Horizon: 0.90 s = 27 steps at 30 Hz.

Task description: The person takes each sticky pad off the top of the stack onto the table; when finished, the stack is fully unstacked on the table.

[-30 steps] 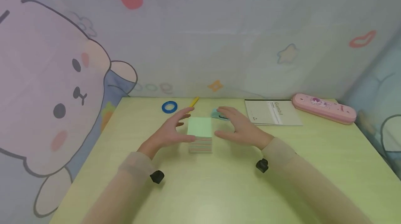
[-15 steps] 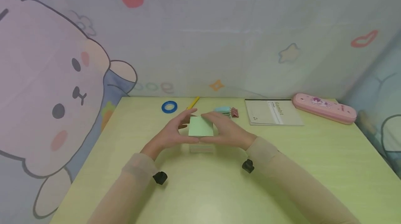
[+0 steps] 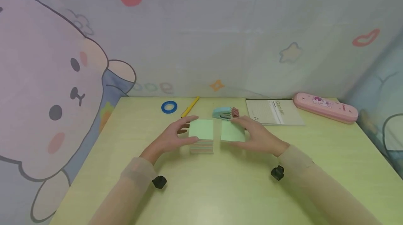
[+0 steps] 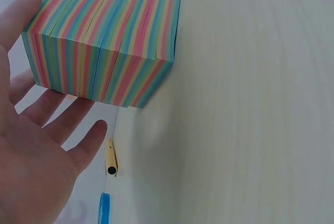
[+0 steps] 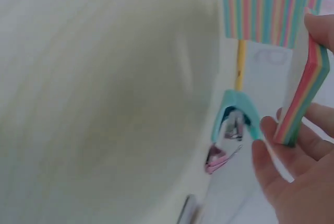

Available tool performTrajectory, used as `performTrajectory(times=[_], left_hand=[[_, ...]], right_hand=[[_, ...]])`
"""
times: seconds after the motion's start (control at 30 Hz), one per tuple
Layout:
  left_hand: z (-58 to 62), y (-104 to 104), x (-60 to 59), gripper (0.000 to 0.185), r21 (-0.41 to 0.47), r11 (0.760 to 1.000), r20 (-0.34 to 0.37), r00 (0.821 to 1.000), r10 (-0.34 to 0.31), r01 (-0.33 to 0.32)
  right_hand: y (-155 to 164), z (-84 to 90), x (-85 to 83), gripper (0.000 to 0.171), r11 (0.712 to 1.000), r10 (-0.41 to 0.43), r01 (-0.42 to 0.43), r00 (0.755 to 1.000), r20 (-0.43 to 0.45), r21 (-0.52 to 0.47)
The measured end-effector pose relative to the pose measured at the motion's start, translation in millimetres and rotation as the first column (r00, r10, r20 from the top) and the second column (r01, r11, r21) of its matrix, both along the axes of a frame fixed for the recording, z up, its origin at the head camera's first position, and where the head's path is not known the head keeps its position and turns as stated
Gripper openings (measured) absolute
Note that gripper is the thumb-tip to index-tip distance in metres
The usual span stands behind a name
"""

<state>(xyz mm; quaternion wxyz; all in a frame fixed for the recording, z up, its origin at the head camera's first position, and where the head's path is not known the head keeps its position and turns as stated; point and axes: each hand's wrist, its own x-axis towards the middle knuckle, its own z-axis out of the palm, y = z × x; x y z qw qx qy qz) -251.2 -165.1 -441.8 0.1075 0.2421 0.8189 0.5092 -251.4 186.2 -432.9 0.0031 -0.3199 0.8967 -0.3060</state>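
A block of striped coloured note sheets (image 3: 200, 138) with a green top stands mid-table. My left hand (image 3: 183, 132) lies against its left side with straight fingers (image 4: 62, 125), thumb by the far corner. The block (image 4: 104, 41) fills the left wrist view. My right hand (image 3: 249, 132) holds a thinner wad of the same sheets (image 3: 233, 132) just to the right of the block, a little apart from it. In the right wrist view the wad (image 5: 305, 88) is pinched between the thumb on top and the fingers (image 5: 266, 140) below.
Behind the block lie a blue tape ring (image 3: 169, 107), a yellow pen (image 3: 190, 107), a teal stapler (image 3: 222, 113) and a pink binder clip (image 3: 235, 112). A notebook (image 3: 274, 112) and a pink pencil case (image 3: 325, 107) sit at the back right. A patterned curtain walls the table.
My right hand came to the top of the block, took off a wad of sheets and carried it to the right. My left hand stayed at the block's left side.
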Motion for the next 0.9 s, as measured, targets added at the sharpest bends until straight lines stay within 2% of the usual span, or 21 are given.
performTrajectory(times=[0.23, 0.4, 0.6, 0.9], left_hand=[[-2.2, -0.1, 1.1, 0.075, 0.029, 1.0, 0.015, 1.0, 0.001, -0.001], [-2.3, 0.5, 0.8, 0.076, 0.028, 1.0, 0.019, 1.0, 0.004, -0.005], [-2.1, 0.3, 0.3, 0.077, 0.04, 0.999, 0.019, 1.0, 0.004, -0.005], [-6.2, 0.2, -0.4, 0.076, 0.055, 0.998, 0.022, 1.0, -0.005, 0.004]], right_hand=[[1.3, -24.9, -5.7, 0.075, 0.989, 0.053, -0.056, 0.998, 0.03, 0.138], [-6.7, -28.1, -5.1, 0.066, 0.977, 0.092, -0.093, 0.996, 0.014, 0.191], [-14.7, -23.2, -5.0, 0.066, 0.977, 0.106, -0.109, 0.994, 0.027, 0.184], [-17.5, -28.2, -6.3, 0.073, 0.975, 0.107, -0.112, 0.994, 0.034, 0.191]])
